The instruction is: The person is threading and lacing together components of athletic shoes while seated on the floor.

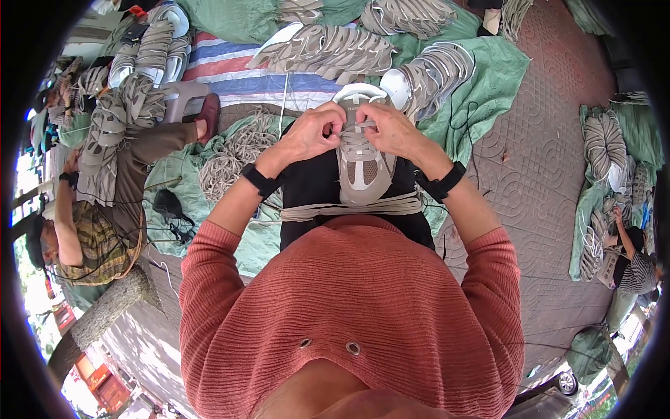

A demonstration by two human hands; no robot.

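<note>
A grey-beige shoe upper point(367, 183) with mesh panels lies on my lap, its toe toward me. Pale laces point(357, 145) cross its front. My left hand point(315, 133) is closed in a pinch at the upper's left eyelets, apparently on the shoelace; the tips of its fingers are partly hidden. On the other side, my right hand point(396, 131) is also closed, thumb and forefinger pinching the shoelace near the tongue. A bundle of long beige laces point(349, 209) lies across my thighs.
Stacked shoe uppers point(328, 52) lie ahead on a striped sheet point(223, 70) and green sheeting point(499, 73). A heap of loose laces point(241, 157) sits at left. One person point(91, 237) sits close by on the left, another point(635, 262) works at far right.
</note>
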